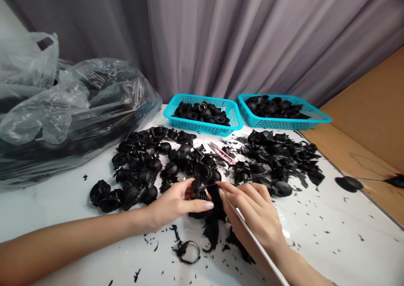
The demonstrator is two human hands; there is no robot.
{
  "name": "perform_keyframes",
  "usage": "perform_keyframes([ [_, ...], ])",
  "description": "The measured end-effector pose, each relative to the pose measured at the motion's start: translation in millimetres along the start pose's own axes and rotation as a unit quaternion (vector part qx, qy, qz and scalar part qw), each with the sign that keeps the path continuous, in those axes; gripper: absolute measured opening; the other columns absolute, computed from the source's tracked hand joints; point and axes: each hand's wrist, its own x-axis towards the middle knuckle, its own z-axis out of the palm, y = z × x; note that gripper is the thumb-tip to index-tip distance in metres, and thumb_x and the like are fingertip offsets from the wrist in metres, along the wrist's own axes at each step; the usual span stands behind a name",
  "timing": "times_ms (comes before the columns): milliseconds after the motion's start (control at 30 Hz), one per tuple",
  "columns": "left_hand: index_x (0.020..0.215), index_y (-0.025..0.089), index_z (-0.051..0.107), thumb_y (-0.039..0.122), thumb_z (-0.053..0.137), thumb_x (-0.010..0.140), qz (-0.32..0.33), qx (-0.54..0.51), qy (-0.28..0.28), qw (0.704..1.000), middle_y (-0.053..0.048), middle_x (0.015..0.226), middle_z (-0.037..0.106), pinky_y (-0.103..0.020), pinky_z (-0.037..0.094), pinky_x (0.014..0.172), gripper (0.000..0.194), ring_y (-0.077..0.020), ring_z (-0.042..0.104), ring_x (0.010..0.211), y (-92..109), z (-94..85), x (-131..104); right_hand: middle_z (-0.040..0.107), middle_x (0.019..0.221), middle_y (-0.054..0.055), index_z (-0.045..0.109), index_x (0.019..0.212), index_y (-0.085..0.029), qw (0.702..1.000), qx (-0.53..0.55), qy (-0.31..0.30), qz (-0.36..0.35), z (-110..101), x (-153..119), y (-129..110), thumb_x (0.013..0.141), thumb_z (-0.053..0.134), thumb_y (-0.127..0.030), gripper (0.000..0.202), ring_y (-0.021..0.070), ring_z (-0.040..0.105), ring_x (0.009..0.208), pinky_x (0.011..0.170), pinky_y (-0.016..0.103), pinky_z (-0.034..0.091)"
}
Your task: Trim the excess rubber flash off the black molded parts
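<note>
My left hand [179,201] is closed around a black ribbed rubber part [202,193], thumb in front, near the middle of the white table [331,235]. Beside it my right hand [252,210] grips a long thin pale tool [252,235], its tip end by the part and hidden among dark pieces. Below the hands lie torn black scraps [211,233] and a thin black ring [189,252]. Heaps of similar black parts sit to the left [139,164] and right [274,155].
Two blue baskets [203,128] [290,124] holding black parts stand at the back. Pink-handled snips [222,152] lie between the heaps. A large clear bag [78,109] of dark parts fills the left. A black disc-shaped object [349,184] lies at the right edge.
</note>
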Motion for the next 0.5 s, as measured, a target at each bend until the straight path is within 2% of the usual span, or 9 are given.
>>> perform_keyframes([
  [133,0.079,0.016,0.063,0.022,0.075,0.068,-0.061,-0.081,-0.029,0.994,0.002,0.078,0.059,-0.022,0.038,0.077,0.018,-0.0106,0.052,0.077,4.1,-3.5,1.2,0.074,0.087,0.012,0.053,0.077,-0.016,1.0,-0.018,0.0,-0.004,-3.4,2.5,2.1,0.084,0.052,0.001,0.019,0.0152,0.053,0.056,0.063,0.036,0.037],
  [267,0.074,0.014,0.064,0.024,0.078,0.063,-0.128,-0.159,-0.05,0.978,0.002,0.07,0.056,-0.021,0.037,0.067,0.02,-0.0085,0.049,0.067,4.7,-6.2,2.8,0.074,0.087,0.014,0.052,0.077,-0.016,0.999,-0.031,-0.001,-0.015,-2.8,3.0,6.3,0.084,0.053,0.0,0.018,0.015,0.054,0.057,0.063,0.036,0.038],
  [367,0.074,0.014,0.064,0.03,0.077,0.065,-0.136,-0.155,-0.046,0.977,0.002,0.07,0.056,-0.021,0.034,0.06,0.022,-0.008,0.047,0.063,3.7,-6.2,2.4,0.073,0.088,0.015,0.051,0.077,-0.016,0.999,-0.021,-0.002,-0.026,-2.7,2.7,7.5,0.083,0.053,0.002,0.019,0.0145,0.052,0.056,0.062,0.036,0.038],
  [500,0.083,0.016,0.065,0.034,0.075,0.07,-0.105,-0.132,-0.054,0.984,0.001,0.076,0.059,-0.022,0.034,0.06,0.025,-0.009,0.05,0.068,1.5,-5.5,0.4,0.072,0.087,0.017,0.052,0.078,-0.015,0.999,0.007,-0.006,-0.044,-3.7,1.4,5.4,0.08,0.055,0.006,0.021,0.0145,0.05,0.057,0.059,0.035,0.038],
])
